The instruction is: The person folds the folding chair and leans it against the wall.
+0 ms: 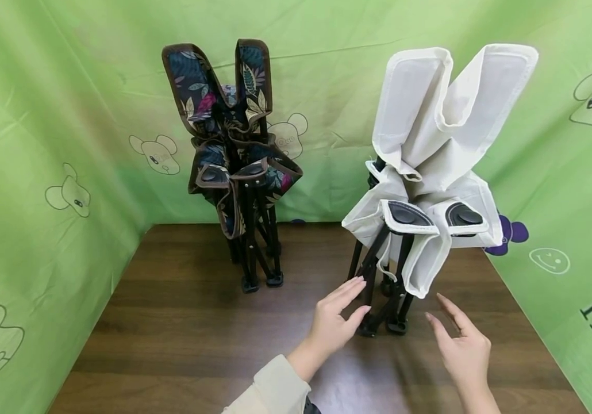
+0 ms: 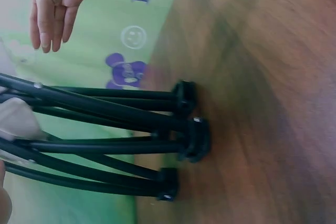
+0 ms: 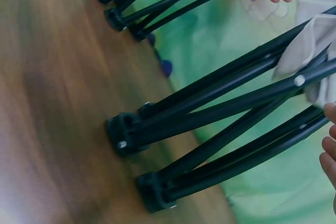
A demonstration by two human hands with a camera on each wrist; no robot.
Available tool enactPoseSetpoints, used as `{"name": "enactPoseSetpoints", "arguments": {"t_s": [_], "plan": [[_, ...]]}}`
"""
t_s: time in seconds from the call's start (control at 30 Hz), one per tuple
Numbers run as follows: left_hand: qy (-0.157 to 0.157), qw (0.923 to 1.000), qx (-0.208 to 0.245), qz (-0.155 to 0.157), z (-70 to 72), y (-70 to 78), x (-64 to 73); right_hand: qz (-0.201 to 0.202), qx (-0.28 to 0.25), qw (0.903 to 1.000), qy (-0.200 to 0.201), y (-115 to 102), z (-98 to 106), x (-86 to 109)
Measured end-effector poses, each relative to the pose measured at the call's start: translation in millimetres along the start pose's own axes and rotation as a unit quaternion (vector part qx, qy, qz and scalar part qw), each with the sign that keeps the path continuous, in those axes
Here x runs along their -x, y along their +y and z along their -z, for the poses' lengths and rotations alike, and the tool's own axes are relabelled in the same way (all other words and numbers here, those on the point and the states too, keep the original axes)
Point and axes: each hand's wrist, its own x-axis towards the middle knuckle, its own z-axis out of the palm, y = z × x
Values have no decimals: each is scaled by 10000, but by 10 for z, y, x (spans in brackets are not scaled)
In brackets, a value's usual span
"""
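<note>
A folded white camping chair [image 1: 430, 115] stands upright on the wooden table, its black tube legs [image 2: 121, 145] bunched together. My left hand [image 1: 332, 316] is beside the left of these legs, fingers extended and holding nothing; its fingertips overlap a leg in the head view. To the lower right of the chair, my right hand [image 1: 464, 345] is apart from it, thumb and fingers spread around nothing. The right wrist view shows the chair's black plastic feet [image 3: 123, 135] on the table and some fingertips [image 3: 329, 156] at the right edge.
A second folded chair with dark floral fabric [image 1: 205, 98] stands on the table [image 1: 182, 345] at the back left. Green printed cloth [image 1: 337, 86] hangs behind the table and along both sides, close behind the chairs.
</note>
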Motion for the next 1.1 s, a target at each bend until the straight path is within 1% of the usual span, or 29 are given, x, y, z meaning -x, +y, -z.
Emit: {"name": "enactPoseSetpoints", "arguments": {"t_s": [0.03, 0.1, 0.17, 0.27, 0.33, 0.4, 0.47, 0.57, 0.67, 0.8, 0.83, 0.87, 0.9, 0.93, 0.97, 1.03, 1.07, 1.1], "plan": [[-46, 10000, -39, 34, -14, -19, 25, -2, -76, 10000, -11, 175, -52, 38], [-124, 9998, -110, 127, -46, -59, 74, -50, -130, 9999, -37, 440, -146, 106], [-205, 9993, -110, 276, -85, -96, 120, -215, -298, 9993, -97, 550, -207, 139], [-277, 9976, 65, 624, -146, -143, 184, -397, -381, 9983, -178, 593, -268, 156], [-289, 9952, 208, 907, -187, -171, 224, -485, -387, 9978, -221, 589, -297, 151], [-283, 9927, 240, 1150, -227, -198, 256, -597, -431, 9969, -283, 571, -320, 145], [-308, 9903, 171, 1348, -275, -238, 286, -714, -462, 9958, -331, 560, -341, 136], [-456, 9857, -33, 1620, -345, -297, 320, -772, -366, 9958, -329, 542, -375, 114], [-729, 9773, -102, 1985, -402, -348, 343, -808, -244, 9959, -322, 552, -424, 88], [-1167, 9594, -36, 2566, -454, -376, 344, -808, -13, 9961, -340, 576, -492, 54], [-1255, 9547, -3, 2698, -466, -376, 340, -786, 41, 9962, -368, 441, -470, 27], [-1324, 9505, 10, 2811, -479, -376, 336, -705, 98, 9968, -357, 448, -479, 18], [-1373, 9470, 13, 2904, -493, -378, 333, -617, 171, 9974, -331, 443, -485, 11], [-1412, 9437, 21, 2990, -508, -383, 333, -552, -91, 9976, -414, 316, -449, -9], [-1432, 9409, 30, 3069, -521, -386, 329, -535, 11, 9978, -394, 298, -453, -13], [-1408, 9378, 56, 3173, -550, -399, 326, -531, 60, 9980, -351, 259, -460, -15], [-1375, 9365, 59, 3225, -565, -407, 324, -531, 62, 9981, -306, 383, -498, 5], [-1326, 9358, 80, 3266, -580, -416, 321, -585, 51, 9978, -295, 369, -506, 8]]}}
